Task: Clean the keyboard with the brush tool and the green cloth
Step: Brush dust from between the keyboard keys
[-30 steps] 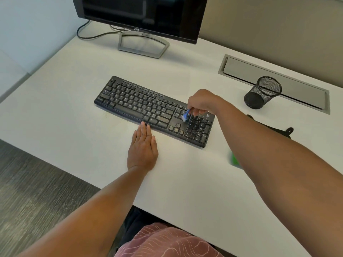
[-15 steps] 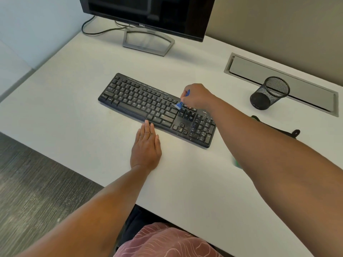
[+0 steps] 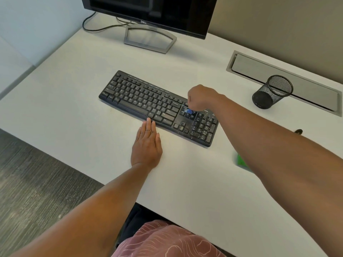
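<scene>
A black keyboard (image 3: pixel 141 101) lies slanted on the white desk (image 3: pixel 74 108), with pale crumbs scattered over its number pad. My right hand (image 3: pixel 202 98) hovers over the block of keys left of the number pad and grips a small blue brush tool (image 3: pixel 189 110), whose tip touches those keys. My left hand (image 3: pixel 147 145) lies flat on the desk, fingertips against the keyboard's front edge. A corner of the green cloth (image 3: pixel 241 160) shows on the desk beneath my right forearm; the remainder is hidden.
A monitor (image 3: pixel 148 10) on a silver stand (image 3: pixel 150 38) is at the back, with cables to its left. A black mesh pen cup (image 3: pixel 272 91) stands in front of a grey cable tray (image 3: pixel 285 80) at the right. A small black object (image 3: pixel 298 131) peeks behind my forearm.
My right hand has swept the brush back and forth over the keys left of the number pad and now sits lower than half a second ago. My left hand has stayed put.
</scene>
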`<action>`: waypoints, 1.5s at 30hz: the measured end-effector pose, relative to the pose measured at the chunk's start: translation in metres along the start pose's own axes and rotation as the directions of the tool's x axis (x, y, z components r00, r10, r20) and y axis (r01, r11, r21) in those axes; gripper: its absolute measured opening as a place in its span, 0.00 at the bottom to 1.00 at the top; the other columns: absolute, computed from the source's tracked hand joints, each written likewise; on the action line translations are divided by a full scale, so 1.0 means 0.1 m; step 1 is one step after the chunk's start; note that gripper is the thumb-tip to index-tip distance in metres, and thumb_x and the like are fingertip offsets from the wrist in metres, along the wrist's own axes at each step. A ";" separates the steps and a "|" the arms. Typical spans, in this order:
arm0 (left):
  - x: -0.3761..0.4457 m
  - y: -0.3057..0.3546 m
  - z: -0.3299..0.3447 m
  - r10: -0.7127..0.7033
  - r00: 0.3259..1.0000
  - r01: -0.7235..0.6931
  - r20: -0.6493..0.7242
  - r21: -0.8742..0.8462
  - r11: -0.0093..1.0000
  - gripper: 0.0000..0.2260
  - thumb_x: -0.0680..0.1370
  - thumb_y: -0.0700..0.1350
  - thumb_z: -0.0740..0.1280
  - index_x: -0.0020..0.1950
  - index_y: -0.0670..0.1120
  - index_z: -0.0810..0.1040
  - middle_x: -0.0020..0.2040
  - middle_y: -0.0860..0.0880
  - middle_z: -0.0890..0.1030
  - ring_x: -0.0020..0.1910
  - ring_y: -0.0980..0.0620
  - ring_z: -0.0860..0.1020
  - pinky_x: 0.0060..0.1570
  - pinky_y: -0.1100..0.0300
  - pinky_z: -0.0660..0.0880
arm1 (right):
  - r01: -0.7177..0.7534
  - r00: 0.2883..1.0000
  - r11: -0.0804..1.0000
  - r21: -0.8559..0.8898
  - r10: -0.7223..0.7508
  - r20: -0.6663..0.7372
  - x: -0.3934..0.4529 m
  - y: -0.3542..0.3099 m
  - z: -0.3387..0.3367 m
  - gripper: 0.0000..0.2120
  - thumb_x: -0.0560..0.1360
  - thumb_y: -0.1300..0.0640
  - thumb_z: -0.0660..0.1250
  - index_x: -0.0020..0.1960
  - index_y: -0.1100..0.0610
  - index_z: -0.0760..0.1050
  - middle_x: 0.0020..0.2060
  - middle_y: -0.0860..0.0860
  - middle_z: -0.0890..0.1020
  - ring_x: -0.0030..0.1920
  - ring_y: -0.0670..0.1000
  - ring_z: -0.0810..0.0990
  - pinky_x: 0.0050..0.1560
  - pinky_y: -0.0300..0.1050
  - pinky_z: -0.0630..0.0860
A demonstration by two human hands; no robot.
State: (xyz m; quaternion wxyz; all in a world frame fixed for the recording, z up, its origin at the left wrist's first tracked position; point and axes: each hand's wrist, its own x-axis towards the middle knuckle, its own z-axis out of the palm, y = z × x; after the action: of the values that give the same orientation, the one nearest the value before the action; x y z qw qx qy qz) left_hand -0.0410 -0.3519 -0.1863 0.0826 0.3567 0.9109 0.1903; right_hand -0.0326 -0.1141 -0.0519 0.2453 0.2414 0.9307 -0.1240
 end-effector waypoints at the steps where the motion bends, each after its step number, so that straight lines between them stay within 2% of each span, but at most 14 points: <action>1: 0.00 0.00 0.00 0.001 1.000 -0.001 -0.001 0.002 1.000 0.25 0.86 0.49 0.44 0.82 0.43 0.52 0.83 0.46 0.51 0.82 0.52 0.47 0.79 0.58 0.43 | -0.021 0.999 0.998 -0.061 0.023 0.027 -0.02 0.00 -0.01 0.09 0.70 0.63 0.62 0.31 0.59 0.70 0.32 0.52 0.72 0.35 0.56 0.71 0.32 0.43 0.66; 4: 0.00 0.01 0.00 0.004 1.000 -0.004 -0.003 0.005 1.000 0.26 0.85 0.50 0.44 0.82 0.42 0.53 0.83 0.46 0.51 0.82 0.51 0.47 0.79 0.59 0.42 | -0.038 0.999 0.997 -0.072 0.040 0.028 -0.03 0.01 -0.06 0.10 0.72 0.62 0.61 0.32 0.60 0.68 0.32 0.52 0.70 0.33 0.53 0.69 0.32 0.42 0.65; 7: 0.00 0.01 0.00 -0.005 1.000 0.005 -0.001 0.002 1.000 0.24 0.86 0.49 0.45 0.82 0.43 0.52 0.83 0.46 0.51 0.82 0.51 0.47 0.79 0.59 0.42 | 0.036 0.998 0.990 0.140 -0.028 -0.053 0.06 -0.05 -0.04 0.08 0.72 0.63 0.61 0.45 0.64 0.78 0.44 0.58 0.80 0.42 0.56 0.77 0.42 0.52 0.78; 9: 0.00 0.00 0.00 -0.011 1.000 0.011 0.002 0.002 1.000 0.24 0.86 0.49 0.46 0.83 0.44 0.52 0.83 0.47 0.50 0.82 0.51 0.47 0.79 0.58 0.43 | 0.042 0.995 0.988 0.149 -0.029 -0.092 0.06 -0.07 -0.01 0.10 0.72 0.63 0.62 0.48 0.63 0.80 0.48 0.57 0.81 0.46 0.57 0.80 0.45 0.53 0.79; 14: -0.01 0.01 0.00 -0.009 1.000 0.009 -0.001 0.002 1.000 0.24 0.87 0.48 0.47 0.83 0.43 0.52 0.83 0.47 0.50 0.82 0.52 0.46 0.79 0.58 0.42 | -0.037 0.998 0.988 -0.147 0.044 0.045 -0.03 -0.06 -0.05 0.10 0.72 0.62 0.62 0.32 0.58 0.68 0.32 0.51 0.71 0.31 0.51 0.69 0.31 0.41 0.65; 17: -0.01 0.00 0.01 -0.007 1.000 0.007 0.002 0.003 1.000 0.24 0.87 0.49 0.46 0.83 0.44 0.51 0.83 0.47 0.50 0.82 0.52 0.46 0.79 0.58 0.43 | -0.004 0.999 0.998 -0.068 0.006 0.033 0.03 -0.08 -0.11 0.10 0.72 0.63 0.60 0.33 0.59 0.68 0.32 0.52 0.70 0.31 0.52 0.68 0.32 0.43 0.65; 21: -0.01 -0.01 0.02 -0.013 1.000 0.013 0.013 0.006 1.000 0.25 0.86 0.50 0.45 0.83 0.45 0.50 0.83 0.47 0.49 0.82 0.52 0.46 0.80 0.57 0.44 | 0.039 0.998 0.998 0.040 -0.037 -0.055 0.10 -0.10 -0.01 0.09 0.72 0.63 0.61 0.45 0.64 0.79 0.43 0.58 0.80 0.41 0.55 0.77 0.39 0.46 0.73; 24: 0.00 0.00 0.02 -0.008 1.000 0.008 0.010 -0.002 1.000 0.24 0.86 0.49 0.46 0.83 0.44 0.51 0.83 0.46 0.50 0.82 0.51 0.47 0.80 0.57 0.44 | 0.018 1.000 0.990 -0.139 -0.015 0.027 0.05 -0.07 0.02 0.09 0.72 0.62 0.63 0.33 0.59 0.70 0.33 0.52 0.72 0.37 0.55 0.72 0.34 0.43 0.68; 27: 0.00 -0.01 0.01 -0.006 1.000 0.006 0.000 0.001 1.000 0.25 0.86 0.49 0.45 0.82 0.43 0.52 0.83 0.46 0.52 0.82 0.51 0.48 0.80 0.57 0.44 | -0.025 0.999 0.988 -0.152 0.031 0.033 0.02 -0.06 -0.07 0.11 0.74 0.62 0.61 0.33 0.59 0.67 0.33 0.51 0.70 0.38 0.55 0.71 0.33 0.42 0.66; 32: -0.01 0.00 0.00 -0.017 1.000 0.017 0.004 -0.002 1.000 0.24 0.87 0.49 0.45 0.83 0.45 0.50 0.83 0.47 0.49 0.82 0.52 0.46 0.79 0.59 0.41 | 0.007 0.992 0.999 0.052 0.000 -0.123 0.12 -0.05 -0.07 0.09 0.72 0.61 0.63 0.48 0.62 0.79 0.46 0.55 0.80 0.48 0.59 0.81 0.46 0.51 0.80; 35: -0.01 0.01 -0.01 -0.013 1.000 0.013 0.002 -0.002 1.000 0.24 0.87 0.49 0.46 0.83 0.44 0.50 0.83 0.47 0.49 0.82 0.52 0.46 0.78 0.59 0.41 | -0.034 0.999 0.996 -0.080 0.032 -0.023 0.06 0.00 -0.03 0.07 0.72 0.62 0.64 0.35 0.60 0.73 0.34 0.53 0.74 0.38 0.57 0.75 0.35 0.44 0.70; 38: -0.01 0.01 -0.01 -0.008 1.000 0.008 -0.005 0.000 1.000 0.24 0.87 0.48 0.47 0.82 0.43 0.51 0.83 0.46 0.50 0.82 0.51 0.47 0.78 0.60 0.41 | -0.075 0.997 0.986 -0.149 0.075 0.000 0.04 0.05 -0.08 0.10 0.73 0.61 0.63 0.33 0.58 0.71 0.34 0.52 0.74 0.34 0.53 0.71 0.34 0.43 0.68; 42: 0.01 0.01 0.00 -0.006 1.000 0.006 -0.015 -0.006 1.000 0.24 0.86 0.47 0.48 0.82 0.42 0.54 0.83 0.45 0.52 0.82 0.50 0.49 0.79 0.58 0.43 | -0.066 0.989 0.985 0.161 0.085 -0.117 0.12 0.10 -0.07 0.06 0.73 0.60 0.59 0.41 0.60 0.74 0.43 0.56 0.76 0.43 0.57 0.74 0.40 0.46 0.72; 45: 0.00 0.00 0.01 -0.005 1.000 0.005 -0.007 0.000 1.000 0.24 0.86 0.47 0.48 0.82 0.42 0.53 0.83 0.45 0.52 0.82 0.50 0.49 0.79 0.58 0.43 | -0.106 0.988 0.973 0.206 0.127 -0.090 0.10 0.13 0.02 0.07 0.71 0.62 0.61 0.35 0.59 0.71 0.37 0.54 0.74 0.40 0.57 0.74 0.34 0.43 0.68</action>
State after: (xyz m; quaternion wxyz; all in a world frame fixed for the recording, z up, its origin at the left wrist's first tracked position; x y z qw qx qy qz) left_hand -0.0410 -0.3512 -0.1877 0.0795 0.3538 0.9121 0.1912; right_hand -0.0331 -0.0993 -0.0601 0.1783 0.3252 0.9090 -0.1899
